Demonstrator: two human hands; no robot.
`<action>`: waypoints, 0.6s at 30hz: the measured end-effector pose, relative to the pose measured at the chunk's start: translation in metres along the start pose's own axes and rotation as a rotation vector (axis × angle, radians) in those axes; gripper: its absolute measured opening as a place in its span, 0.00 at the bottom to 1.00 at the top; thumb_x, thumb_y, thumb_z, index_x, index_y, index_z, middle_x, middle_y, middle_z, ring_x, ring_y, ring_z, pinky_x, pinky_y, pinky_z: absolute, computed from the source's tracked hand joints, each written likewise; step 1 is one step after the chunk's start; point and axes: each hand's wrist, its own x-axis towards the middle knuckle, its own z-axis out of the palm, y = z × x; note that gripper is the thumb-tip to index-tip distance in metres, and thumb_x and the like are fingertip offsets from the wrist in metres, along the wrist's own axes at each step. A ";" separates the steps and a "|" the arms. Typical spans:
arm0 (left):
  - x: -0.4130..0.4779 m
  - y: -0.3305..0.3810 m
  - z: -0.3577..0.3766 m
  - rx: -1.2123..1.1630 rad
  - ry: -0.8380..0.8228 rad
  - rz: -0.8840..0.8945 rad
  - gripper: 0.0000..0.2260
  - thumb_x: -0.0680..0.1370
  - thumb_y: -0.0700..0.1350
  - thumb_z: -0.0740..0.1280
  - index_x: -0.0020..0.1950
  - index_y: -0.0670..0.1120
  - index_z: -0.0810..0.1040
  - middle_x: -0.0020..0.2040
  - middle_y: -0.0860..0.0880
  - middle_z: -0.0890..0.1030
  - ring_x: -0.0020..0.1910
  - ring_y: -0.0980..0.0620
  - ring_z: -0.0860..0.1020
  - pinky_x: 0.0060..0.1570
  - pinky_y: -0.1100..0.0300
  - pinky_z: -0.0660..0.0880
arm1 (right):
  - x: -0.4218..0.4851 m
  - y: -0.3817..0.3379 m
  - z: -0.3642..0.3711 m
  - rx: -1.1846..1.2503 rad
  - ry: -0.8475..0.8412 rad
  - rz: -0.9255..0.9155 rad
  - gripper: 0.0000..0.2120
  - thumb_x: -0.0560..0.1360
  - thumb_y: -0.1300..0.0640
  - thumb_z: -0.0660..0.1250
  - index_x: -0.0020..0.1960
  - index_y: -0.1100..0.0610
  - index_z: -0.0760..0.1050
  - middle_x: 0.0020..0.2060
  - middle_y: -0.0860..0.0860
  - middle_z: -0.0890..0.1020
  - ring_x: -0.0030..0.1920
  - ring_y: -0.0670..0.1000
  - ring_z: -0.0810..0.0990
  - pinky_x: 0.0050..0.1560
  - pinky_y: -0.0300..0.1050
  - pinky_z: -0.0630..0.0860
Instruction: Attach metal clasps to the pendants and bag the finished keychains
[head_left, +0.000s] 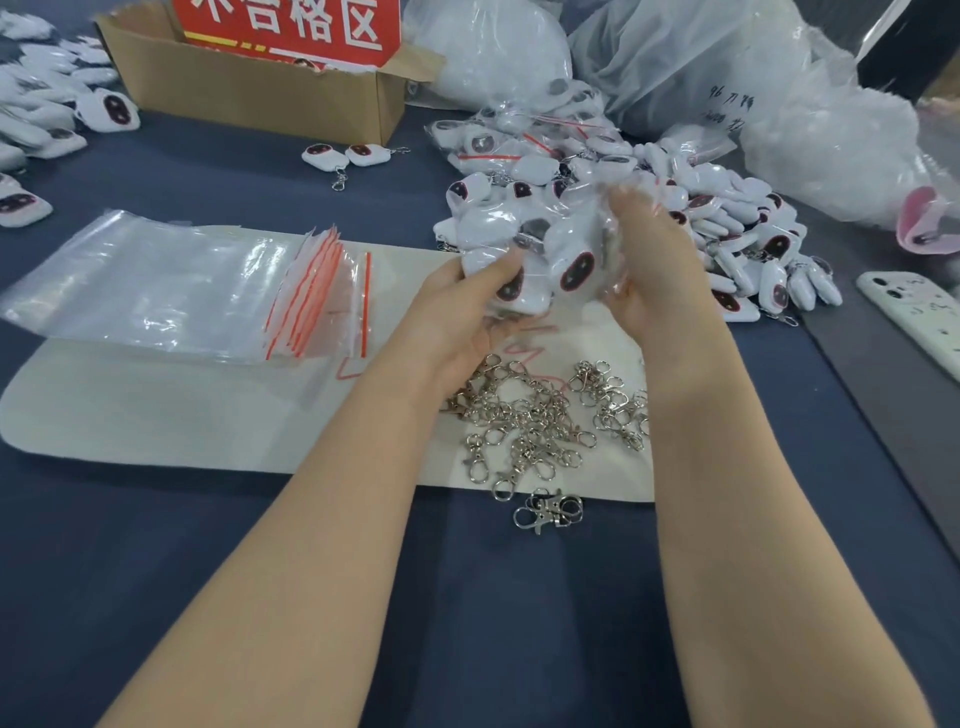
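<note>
Both hands hold up a clear zip bag (550, 249) stuffed with several white plush pendants that have dark oval faces. My left hand (467, 301) grips the bag's lower left side, thumb over a pendant. My right hand (654, 260) grips its right side through the plastic. Below the hands, a loose heap of silver metal clasps (540, 415) lies on a white mat (156, 415). A stack of empty red-striped zip bags (197, 291) lies on the mat's left part. A big pile of white pendants (727, 234) sits behind the bag to the right.
A cardboard box (260, 88) with a red sign stands at the back. Two finished keychains (348, 156) lie before it. More pendants (47, 104) spread at far left. Large plastic sacks (727, 67) fill the back right. A phone (919, 317) lies at right.
</note>
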 end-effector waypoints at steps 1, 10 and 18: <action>0.001 0.000 0.000 -0.013 -0.006 -0.004 0.12 0.78 0.37 0.64 0.61 0.37 0.73 0.53 0.39 0.80 0.42 0.47 0.82 0.36 0.58 0.81 | 0.000 0.002 -0.003 -0.108 -0.036 0.053 0.15 0.77 0.44 0.65 0.60 0.48 0.74 0.56 0.48 0.78 0.57 0.51 0.78 0.53 0.52 0.80; 0.002 0.000 0.000 -0.061 -0.040 0.014 0.07 0.78 0.44 0.66 0.51 0.42 0.77 0.39 0.46 0.84 0.34 0.52 0.82 0.31 0.62 0.78 | -0.002 0.007 -0.006 -0.214 -0.238 0.014 0.33 0.71 0.52 0.75 0.72 0.52 0.64 0.66 0.54 0.73 0.57 0.55 0.81 0.47 0.51 0.82; 0.002 0.000 0.001 -0.051 -0.105 -0.042 0.06 0.79 0.37 0.61 0.53 0.38 0.75 0.47 0.40 0.80 0.47 0.44 0.79 0.53 0.47 0.77 | 0.001 0.010 -0.006 -0.245 -0.142 -0.091 0.28 0.70 0.54 0.75 0.67 0.48 0.69 0.63 0.52 0.77 0.61 0.52 0.79 0.56 0.51 0.79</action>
